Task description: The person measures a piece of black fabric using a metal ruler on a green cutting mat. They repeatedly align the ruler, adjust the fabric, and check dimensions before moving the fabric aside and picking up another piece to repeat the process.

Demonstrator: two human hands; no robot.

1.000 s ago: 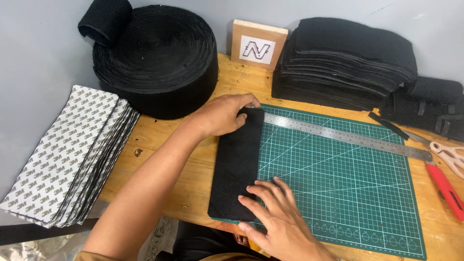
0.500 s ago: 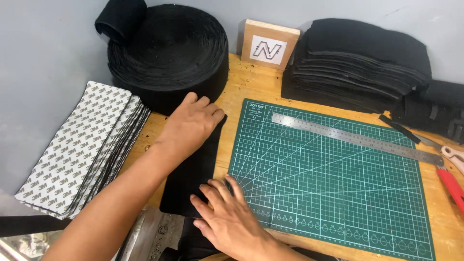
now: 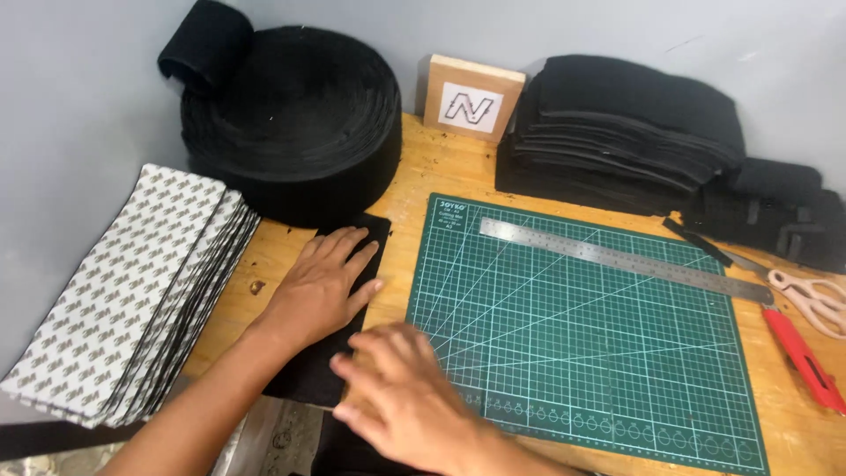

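The left hand lay flat on a black strip with its fingers spread out, pressing down and not gripping. The right hand also lay flat with open fingers, nearer to the person, touching the near part of the same strip and the left edge of the green cutting mat.

The black strip looked dark, flat and soft, like thin felt. It was long and narrow, with a square far corner. It lay on the wooden counter, just left of the mat, and its near end hung past the counter edge.

One second earlier the strip lay on the left part of the mat, touching the end of the steel ruler. Half a second earlier it had slid left, off the mat. By this moment it sat a bit farther left, and both hands had gone with it.

To the left lay a pile of white sheets with grey print. Behind the hands stood a big roll of black strap. Far right sat a stack of black pieces and a small wooden block. At the right edge lay scissors and a red knife.
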